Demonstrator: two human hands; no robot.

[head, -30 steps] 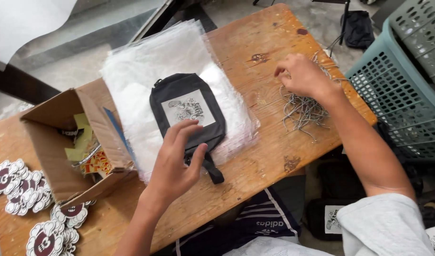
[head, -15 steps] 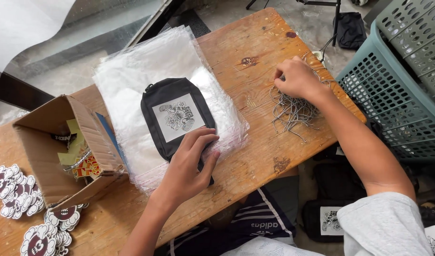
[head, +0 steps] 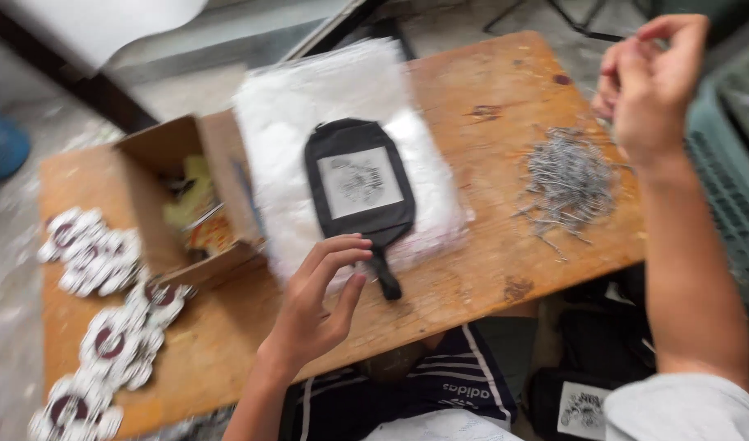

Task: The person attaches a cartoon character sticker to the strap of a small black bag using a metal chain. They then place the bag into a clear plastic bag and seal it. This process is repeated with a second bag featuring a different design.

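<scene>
Wooden table (head: 489, 269) edge; left grip (head: 321, 298) spread beside pouch (head: 358, 184); right grip (head: 652, 77) pinching chain (head: 599, 114)

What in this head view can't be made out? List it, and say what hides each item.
- Right hand: motion blur hides whether its pinched fingers hold anything from the pile of ball chains.
- Black pouch: the drawing on its white patch is smeared by blur.
- Cardboard box: its contents are blurred and partly hidden by its walls.
- Green crate: cut off by the right edge.
</scene>
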